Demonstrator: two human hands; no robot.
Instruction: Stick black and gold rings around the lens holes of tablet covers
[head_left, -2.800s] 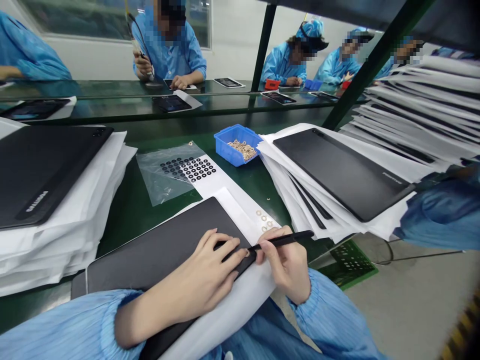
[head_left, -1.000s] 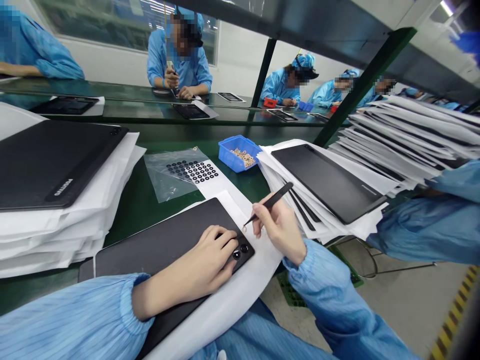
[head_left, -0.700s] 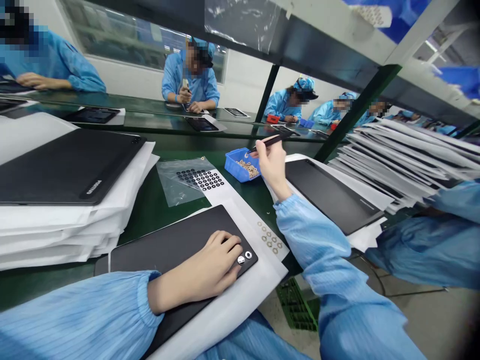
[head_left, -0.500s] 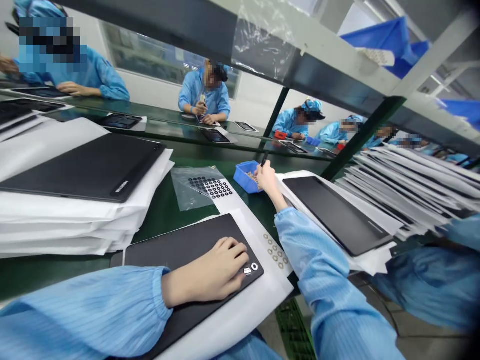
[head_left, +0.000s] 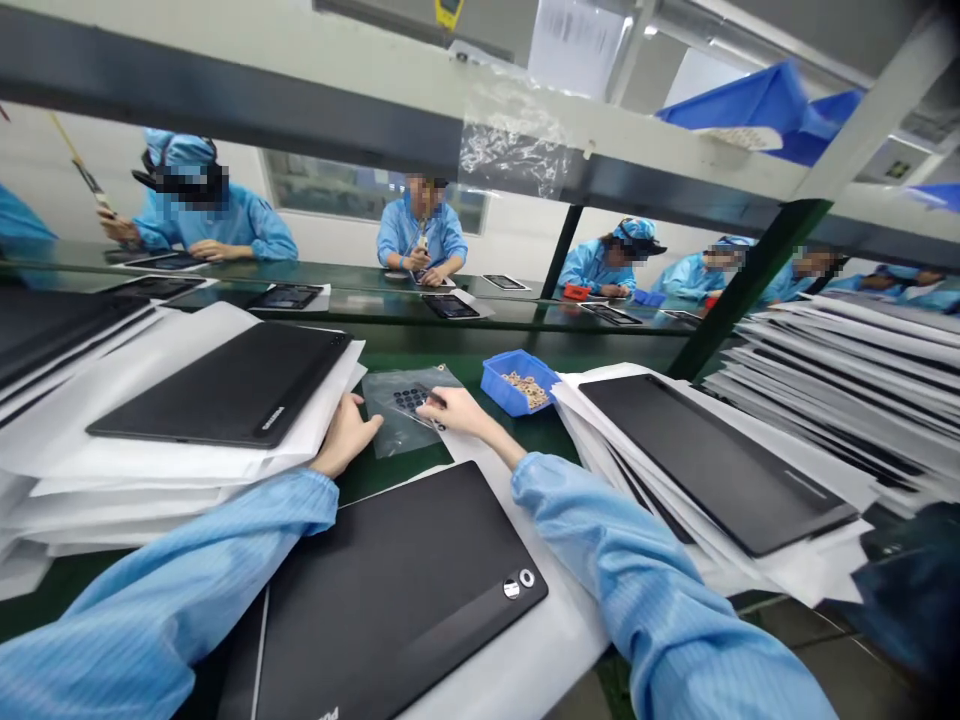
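A black tablet back cover (head_left: 390,590) lies on white wrapping right in front of me, two small round rings (head_left: 517,583) at its near right corner. Beyond it, a white sheet of small black rings (head_left: 411,398) sticks out of a clear plastic bag (head_left: 397,425). My right hand (head_left: 457,412) is closed on black tweezers, their tip at the ring sheet. My left hand (head_left: 346,435) rests with fingers flat on the bag's left edge, beside the left stack, holding nothing.
A blue tray (head_left: 517,380) of small pale rings stands behind the bag. Stacks of wrapped black covers rise on the left (head_left: 232,385) and right (head_left: 712,460). A green post (head_left: 742,290) carries a shelf overhead. Several people in blue coats work at the far bench.
My left hand has left the cover's corner and moved forward to the bag. My right hand came from the blue tray over to the ring sheet. The view has tilted up.
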